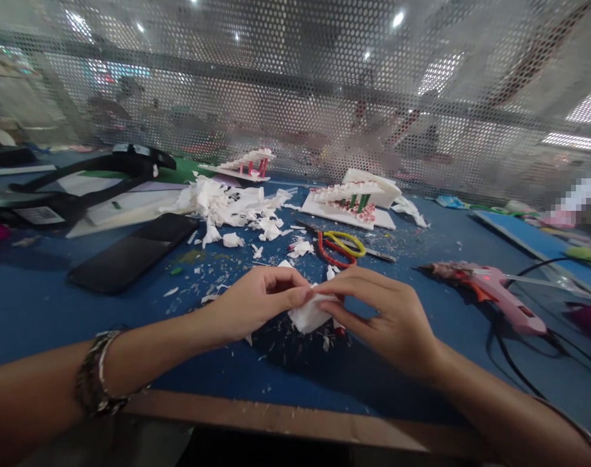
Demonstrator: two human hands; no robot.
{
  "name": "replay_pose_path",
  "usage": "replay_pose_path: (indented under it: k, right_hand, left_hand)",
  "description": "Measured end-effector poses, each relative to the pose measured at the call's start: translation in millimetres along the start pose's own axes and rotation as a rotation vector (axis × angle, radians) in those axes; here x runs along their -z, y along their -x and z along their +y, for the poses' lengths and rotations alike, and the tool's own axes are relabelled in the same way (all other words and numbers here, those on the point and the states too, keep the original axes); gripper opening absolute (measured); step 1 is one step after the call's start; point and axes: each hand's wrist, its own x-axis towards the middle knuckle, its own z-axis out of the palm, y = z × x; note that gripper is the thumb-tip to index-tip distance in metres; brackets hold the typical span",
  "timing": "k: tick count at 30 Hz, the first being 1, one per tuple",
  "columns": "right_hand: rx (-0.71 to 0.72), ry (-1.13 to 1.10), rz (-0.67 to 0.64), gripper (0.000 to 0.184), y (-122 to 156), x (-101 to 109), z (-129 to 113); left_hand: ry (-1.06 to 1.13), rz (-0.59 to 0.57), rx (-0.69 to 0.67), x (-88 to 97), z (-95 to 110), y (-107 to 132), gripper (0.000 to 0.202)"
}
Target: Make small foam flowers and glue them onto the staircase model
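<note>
My left hand [259, 299] and my right hand [383, 311] meet over the blue table top [42, 298], both pinching one small white foam piece [309, 316] between their fingertips. The piece hangs just above the table, with white crumbs scattered under it. My left wrist wears a metal bracelet [98, 383]. Just behind my hands lie scissors [341, 246] with red and yellow handles.
A pink glue gun [494, 292] with a black cable lies to the right. A black phone [132, 253] lies to the left, near a pile of white foam scraps [231, 204]. Two small white models [353, 198] stand in front of a perforated screen [295, 97].
</note>
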Motion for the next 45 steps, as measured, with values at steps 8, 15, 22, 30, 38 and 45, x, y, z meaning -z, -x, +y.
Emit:
replay_pose_path:
  k: [8, 15, 22, 30, 38, 45]
  right_hand:
    - [-0.002, 0.017, 0.044, 0.004, 0, -1, 1]
    - [-0.182, -0.056, 0.014, 0.006, 0, -7, 0]
    - [-0.215, -0.063, 0.039, 0.011, 4, -11, -4]
    - [-0.379, -0.256, 0.018, 0.008, 1, -9, -1]
    - [-0.515, -0.486, -0.034, 0.008, -1, -7, 1]
    - [-0.418, -0.373, -0.026, 0.007, 1, -6, 2]
  left_hand:
    - [-0.1, -0.02, -0.025, -0.8, 1, 1, 0.014]
    - [-0.426, 0.073, -0.217, -2.8, 3, 5, 0.017]
    - [-0.766, 0.181, -0.497, -5.2, -2, 8, 0.016]
    - [-0.64, 0.164, -0.45, -4.4, 1, 7, 0.014]
    - [-0.4, 0.113, -0.264, -2.9, 5, 8, 0.014]
    - [-0.337, 0.069, -0.208, -1.7, 1, 6, 0.014]
